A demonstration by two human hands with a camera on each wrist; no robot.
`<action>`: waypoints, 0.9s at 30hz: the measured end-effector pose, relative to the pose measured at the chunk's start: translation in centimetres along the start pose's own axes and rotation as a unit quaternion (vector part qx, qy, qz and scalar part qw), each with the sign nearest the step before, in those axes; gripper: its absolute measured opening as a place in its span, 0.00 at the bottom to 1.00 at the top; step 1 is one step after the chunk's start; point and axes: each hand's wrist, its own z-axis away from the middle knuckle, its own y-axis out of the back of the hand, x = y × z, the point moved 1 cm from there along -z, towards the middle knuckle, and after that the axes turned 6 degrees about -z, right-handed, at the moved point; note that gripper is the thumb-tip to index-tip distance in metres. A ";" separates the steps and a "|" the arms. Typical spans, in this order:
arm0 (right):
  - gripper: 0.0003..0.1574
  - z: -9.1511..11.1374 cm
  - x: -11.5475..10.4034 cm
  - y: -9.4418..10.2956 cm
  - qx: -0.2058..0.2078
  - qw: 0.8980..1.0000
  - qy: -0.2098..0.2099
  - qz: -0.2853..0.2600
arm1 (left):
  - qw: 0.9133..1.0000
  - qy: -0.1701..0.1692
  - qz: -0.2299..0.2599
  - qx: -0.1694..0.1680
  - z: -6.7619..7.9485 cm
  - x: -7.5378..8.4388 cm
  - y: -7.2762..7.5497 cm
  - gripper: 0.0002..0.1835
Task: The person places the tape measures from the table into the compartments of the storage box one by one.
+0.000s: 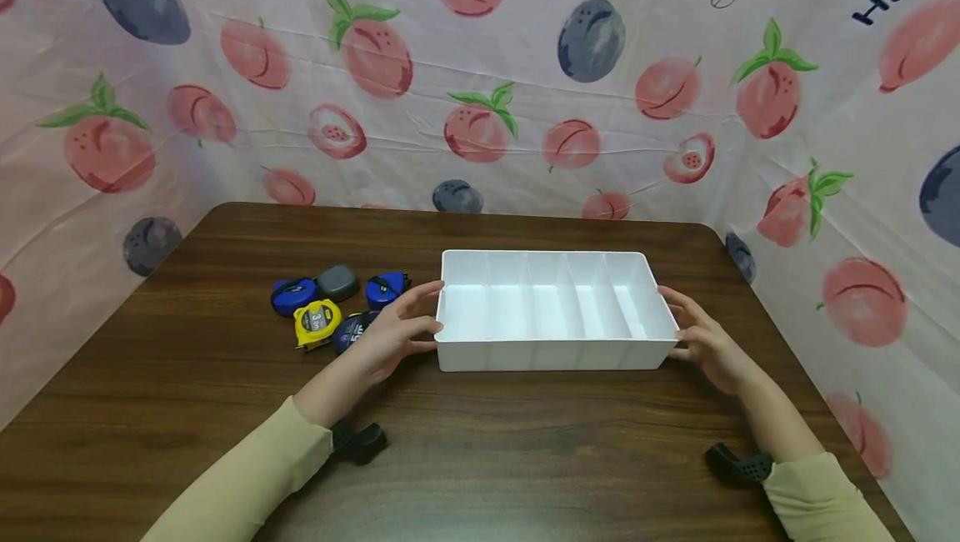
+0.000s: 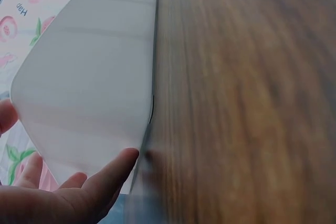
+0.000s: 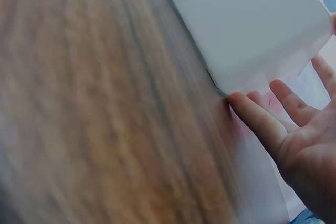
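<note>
A white plastic box (image 1: pixel 555 356), its inside split by thin walls into several compartments, sits on the wooden table between both hands. My left hand (image 1: pixel 401 329) touches the box's left end with spread, mostly straight fingers; in the left wrist view one fingertip (image 2: pixel 128 156) lies right at the bottom edge. At the opposite end, my right hand (image 1: pixel 712 350) rests spread fingers against the wall and lower corner, one fingertip (image 3: pixel 239 99) at the bottom corner in the right wrist view. The compartments hold nothing visible.
Left of the left hand lie blue tape measures (image 1: pixel 294 297), a yellow tape measure (image 1: pixel 317 321) and a dark grey rounded case (image 1: pixel 337 283). A dark blue tape measure (image 1: pixel 351 332) is partly hidden by the hand. Fruit-printed cloth (image 1: pixel 517 67) hangs around the table (image 1: pixel 525 450).
</note>
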 end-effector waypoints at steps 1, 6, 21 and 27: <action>0.40 0.0 0.0 -0.1 0.000 1.000 0.000 0.000 | 1.000 0.000 0.000 0.000 0.1 0.0 0.1 0.35; 0.40 0.0 0.1 -0.5 -0.001 1.000 0.001 -0.003 | 1.000 -0.005 0.000 -0.007 0.4 -0.2 0.4 0.36; 0.40 0.1 -0.1 -1.5 -0.009 1.000 -0.001 0.007 | 1.000 0.004 0.001 -0.007 1.1 -0.2 1.2 0.36; 0.40 0.2 -0.1 -1.5 -0.008 1.000 0.004 0.003 | 1.000 -0.005 -0.025 -0.007 1.2 0.0 1.0 0.36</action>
